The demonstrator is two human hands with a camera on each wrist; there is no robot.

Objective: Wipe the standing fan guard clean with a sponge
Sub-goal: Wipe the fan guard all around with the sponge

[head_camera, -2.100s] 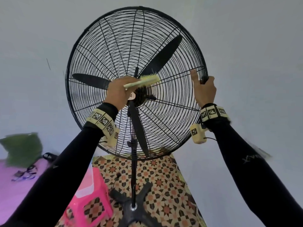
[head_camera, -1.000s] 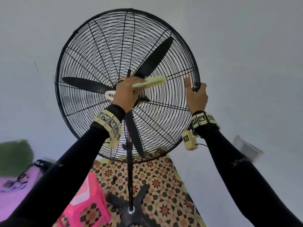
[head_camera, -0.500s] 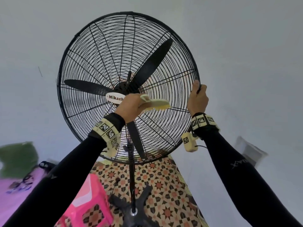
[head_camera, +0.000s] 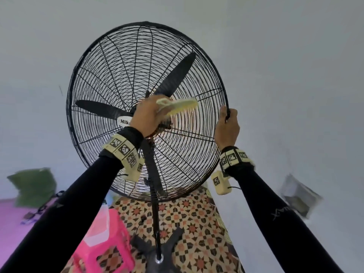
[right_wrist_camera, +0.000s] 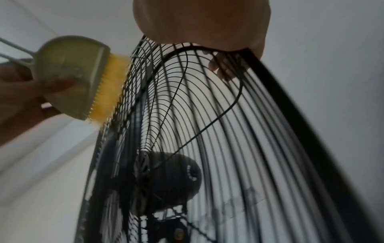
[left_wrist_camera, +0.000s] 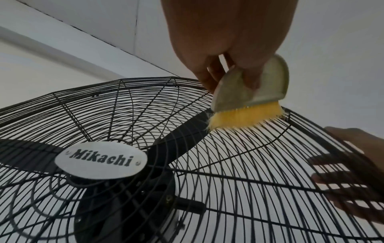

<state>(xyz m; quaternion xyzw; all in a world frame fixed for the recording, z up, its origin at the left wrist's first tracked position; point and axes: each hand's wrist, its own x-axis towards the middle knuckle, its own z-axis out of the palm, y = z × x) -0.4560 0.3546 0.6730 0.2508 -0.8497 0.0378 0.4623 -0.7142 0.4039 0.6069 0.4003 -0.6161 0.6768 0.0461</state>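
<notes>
Black wire fan guard point(head_camera: 149, 79) stands upright; pale brush point(head_camera: 182, 106), yellow bristles touching its front.

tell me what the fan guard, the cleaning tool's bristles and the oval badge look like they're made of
Fan guard: thin black wire, probably painted or coated metal, fairly matte.
Brush in the left hand, not a sponge: pale smooth back, likely plastic; fine yellow bristles, probably synthetic.
Oval badge: silvery plate with two small fasteners, metal or metallised plastic.
</notes>
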